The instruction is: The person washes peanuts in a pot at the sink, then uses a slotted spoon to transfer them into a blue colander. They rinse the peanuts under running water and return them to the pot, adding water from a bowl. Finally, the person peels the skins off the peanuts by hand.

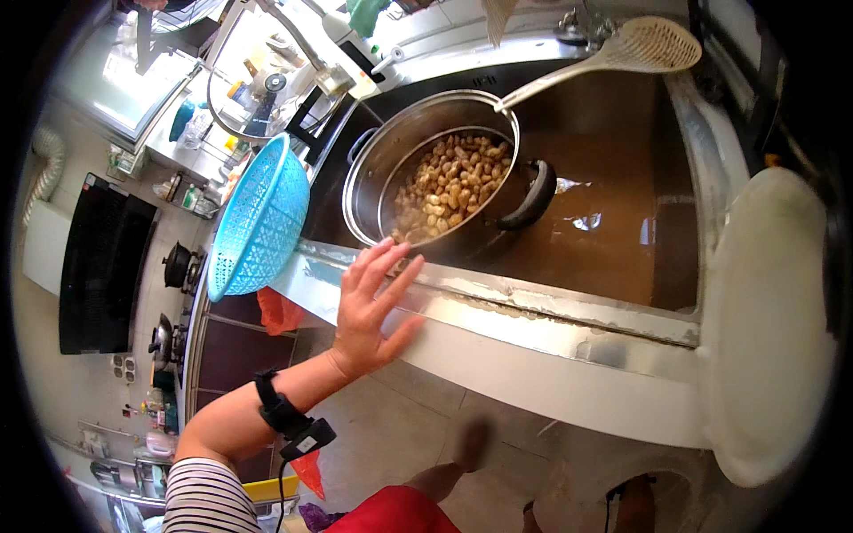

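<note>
My left hand is raised over the sink's front edge, its fingers apart and holding nothing. Its fingertips are near the rim of a steel pot holding unshelled peanuts; whether they touch cannot be told. The pot has black side handles and stands in a dark sink with brown water. A pale slotted skimmer lies at the upper right, its handle end at the pot's far rim. Left of the pot, a light blue plastic basket stands tilted on the counter. My right hand is out of view.
A large whitish oval object fills the right side, its kind unclear. A faucet is behind the sink. A ring-shaped frame and a bent metal arm reach over the left counter. Stove burners with pans are farther left.
</note>
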Tool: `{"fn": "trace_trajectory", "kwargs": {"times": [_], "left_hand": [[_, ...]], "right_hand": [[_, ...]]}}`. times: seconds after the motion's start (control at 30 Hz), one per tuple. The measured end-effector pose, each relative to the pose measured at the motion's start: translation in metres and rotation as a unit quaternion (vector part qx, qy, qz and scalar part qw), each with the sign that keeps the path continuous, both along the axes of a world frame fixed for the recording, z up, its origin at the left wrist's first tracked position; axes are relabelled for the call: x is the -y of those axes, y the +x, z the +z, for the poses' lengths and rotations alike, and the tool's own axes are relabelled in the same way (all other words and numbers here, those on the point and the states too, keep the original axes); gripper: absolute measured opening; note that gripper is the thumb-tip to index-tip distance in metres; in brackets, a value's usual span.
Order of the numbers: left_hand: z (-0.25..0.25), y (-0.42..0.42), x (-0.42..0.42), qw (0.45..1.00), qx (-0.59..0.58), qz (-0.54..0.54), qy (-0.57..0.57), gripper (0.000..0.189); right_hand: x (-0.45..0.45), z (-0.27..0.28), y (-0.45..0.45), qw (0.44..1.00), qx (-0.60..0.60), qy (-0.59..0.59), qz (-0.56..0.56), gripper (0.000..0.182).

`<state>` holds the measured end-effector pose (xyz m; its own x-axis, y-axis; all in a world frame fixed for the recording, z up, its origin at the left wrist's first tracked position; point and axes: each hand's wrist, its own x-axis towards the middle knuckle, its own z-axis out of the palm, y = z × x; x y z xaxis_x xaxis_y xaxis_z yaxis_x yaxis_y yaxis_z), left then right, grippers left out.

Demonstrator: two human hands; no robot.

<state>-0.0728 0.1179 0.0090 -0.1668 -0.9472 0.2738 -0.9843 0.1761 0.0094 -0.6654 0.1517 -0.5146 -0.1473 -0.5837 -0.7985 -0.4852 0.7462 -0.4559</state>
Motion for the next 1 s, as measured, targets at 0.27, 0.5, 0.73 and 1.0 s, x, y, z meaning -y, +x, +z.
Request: {"fn": "trace_trajectory", "kwargs": {"times": [0.27,0.5,0.73,1.0], "left_hand": [[-0.008,-0.004,0.000,0.999,-0.039,-0.018,-0.017,0.056],[-0.004,-0.016,0.000,0.995,-0.036,-0.073,-0.059,0.054],[-0.001,-0.009,-0.003,0.995,-0.027,-0.066,-0.070,0.052],[-0.001,-0.005,-0.006,0.995,-0.052,-0.039,-0.081,0.052]], "right_hand": [[-0.101,0.117,0.020,0.826,0.104,-0.340,0.438,0.025],[-0.172,0.167,0.039,0.943,0.198,-0.066,-0.257,0.064],[-0.166,0.292,0.067,0.841,0.255,-0.023,-0.477,0.070],[-0.184,0.370,0.073,0.851,0.273,-0.071,-0.444,0.063]]}}
